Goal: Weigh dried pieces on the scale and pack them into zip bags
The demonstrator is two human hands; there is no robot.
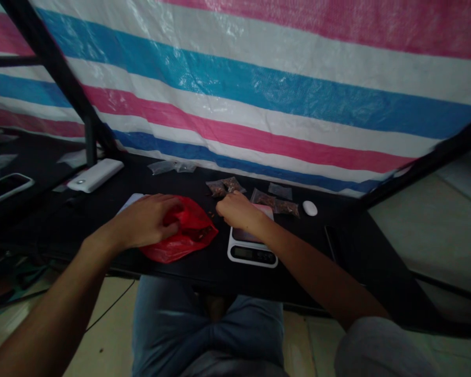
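Observation:
My left hand (151, 220) is closed around the upper left side of a red plastic bag (176, 248), whose mouth gapes to the right with small brown pieces inside. My right hand (237, 209) has its fingers curled together just above the table, at the upper left of a white digital scale (253, 254); what they hold, if anything, is too small to tell. Small clear bags of brown pieces lie behind my right hand (233, 184) and to its right (286, 208). A few loose brown bits (211, 214) lie between the red bag and the scale.
On the black table (204, 280) are flat clear bags (280, 191), a white oval object (310, 208), a dark phone-like object (332, 243) and a white box-like device (96, 175). A white-edged phone (8, 188) lies far left. Striped sheeting (235, 89) hangs behind.

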